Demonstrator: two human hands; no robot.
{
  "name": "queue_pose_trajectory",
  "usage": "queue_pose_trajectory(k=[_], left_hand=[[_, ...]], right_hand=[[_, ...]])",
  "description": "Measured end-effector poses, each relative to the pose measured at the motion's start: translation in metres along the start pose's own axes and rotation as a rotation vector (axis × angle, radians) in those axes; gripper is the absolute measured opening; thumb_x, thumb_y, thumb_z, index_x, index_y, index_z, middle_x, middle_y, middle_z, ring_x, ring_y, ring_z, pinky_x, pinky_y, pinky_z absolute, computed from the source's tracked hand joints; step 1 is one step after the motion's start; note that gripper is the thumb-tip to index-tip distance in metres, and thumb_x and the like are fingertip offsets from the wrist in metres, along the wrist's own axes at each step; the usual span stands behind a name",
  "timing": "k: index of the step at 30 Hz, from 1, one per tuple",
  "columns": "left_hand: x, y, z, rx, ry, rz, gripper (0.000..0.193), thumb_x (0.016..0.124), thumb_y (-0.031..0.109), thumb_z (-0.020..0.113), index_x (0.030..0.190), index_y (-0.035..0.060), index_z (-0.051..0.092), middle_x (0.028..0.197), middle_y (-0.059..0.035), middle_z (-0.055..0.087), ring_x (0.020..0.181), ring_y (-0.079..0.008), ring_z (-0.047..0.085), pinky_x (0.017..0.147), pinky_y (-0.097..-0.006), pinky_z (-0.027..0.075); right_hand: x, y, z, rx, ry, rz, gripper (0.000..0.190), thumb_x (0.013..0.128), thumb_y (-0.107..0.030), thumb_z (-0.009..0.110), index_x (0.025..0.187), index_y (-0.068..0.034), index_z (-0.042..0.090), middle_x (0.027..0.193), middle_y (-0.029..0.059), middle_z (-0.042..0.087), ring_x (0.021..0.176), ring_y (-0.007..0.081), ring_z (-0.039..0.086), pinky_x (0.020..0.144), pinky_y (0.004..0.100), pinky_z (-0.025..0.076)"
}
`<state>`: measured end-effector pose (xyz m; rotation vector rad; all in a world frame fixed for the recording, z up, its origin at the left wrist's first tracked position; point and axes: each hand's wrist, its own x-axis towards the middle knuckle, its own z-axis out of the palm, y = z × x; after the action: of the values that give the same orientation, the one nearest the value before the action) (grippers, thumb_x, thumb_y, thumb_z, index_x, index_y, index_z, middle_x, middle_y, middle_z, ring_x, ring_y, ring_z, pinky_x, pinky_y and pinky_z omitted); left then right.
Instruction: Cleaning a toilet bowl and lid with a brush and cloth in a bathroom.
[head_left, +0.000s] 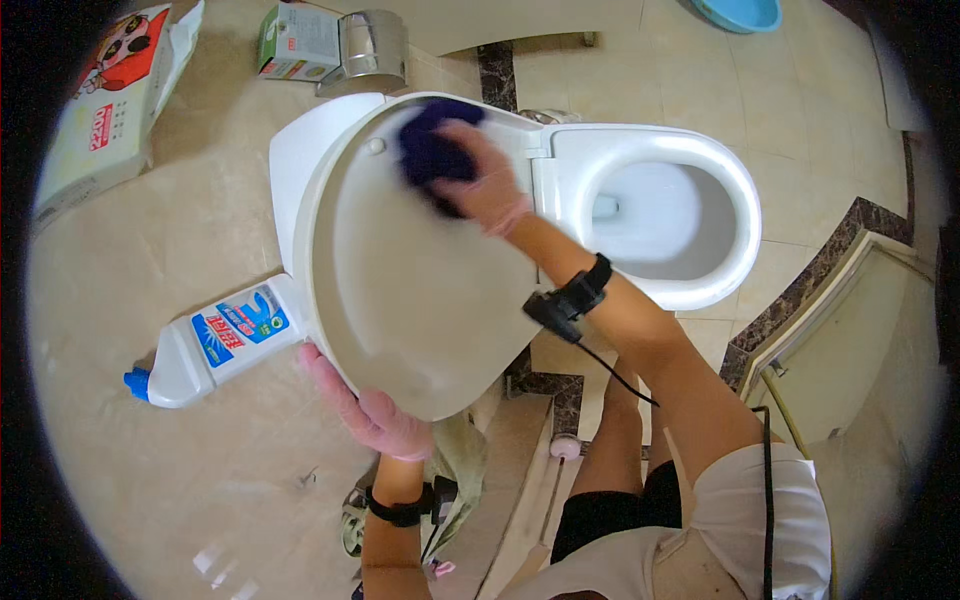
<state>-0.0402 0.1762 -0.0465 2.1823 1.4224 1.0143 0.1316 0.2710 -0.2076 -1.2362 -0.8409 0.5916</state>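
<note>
My right hand (484, 180), in a thin pink glove, presses a dark blue cloth (431, 154) against the inner face of a raised white toilet lid (442, 300). Motion blurs the cloth and the fingers. My left hand (375, 420), gloved too, grips the lid's near edge, its fingers partly hidden from view. To the right of the lid is the toilet bowl (675, 217), uncovered, with its white rim (750, 217) showing. A white cleaner bottle (225, 337) with a blue cap stands beside the lid, close to my left fingertips.
Behind the lid is the white cistern (289, 172). A green-and-white box (300, 45) sits by a shiny metal paper holder (375, 49). A printed tissue pack (112, 112) lies at far left. A blue basin (742, 11) is on the tiled floor. A cable hangs from my right wrist strap (574, 300).
</note>
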Motion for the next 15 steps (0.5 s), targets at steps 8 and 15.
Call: queue_pose_trajectory(k=[8,15], left_hand=[[0.002,0.0,-0.001,0.084,-0.046,0.104,0.056,0.093,0.028,0.032,0.135,-0.0065,0.02,0.142,-0.0168,0.022,0.127,-0.0255,0.027,0.103,-0.0365,0.022],[0.0,0.004,0.002,-0.026,-0.03,0.04,0.055,0.093,0.025,0.032,0.135,-0.006,0.019,0.141,-0.0163,0.024,0.126,-0.0242,0.029,0.103,-0.0355,0.024]], right_hand=[[0.003,0.041,-0.028,-0.128,-0.021,0.189,0.056,0.063,-0.01,0.071,0.114,-0.007,0.048,0.106,0.018,0.057,0.102,0.0332,0.054,0.089,0.0372,0.042],[0.004,0.068,-0.043,0.02,0.088,0.597,0.054,0.071,-0.017,0.068,0.118,-0.001,0.046,0.107,0.0157,0.058,0.099,0.0219,0.055,0.087,0.0303,0.043]])
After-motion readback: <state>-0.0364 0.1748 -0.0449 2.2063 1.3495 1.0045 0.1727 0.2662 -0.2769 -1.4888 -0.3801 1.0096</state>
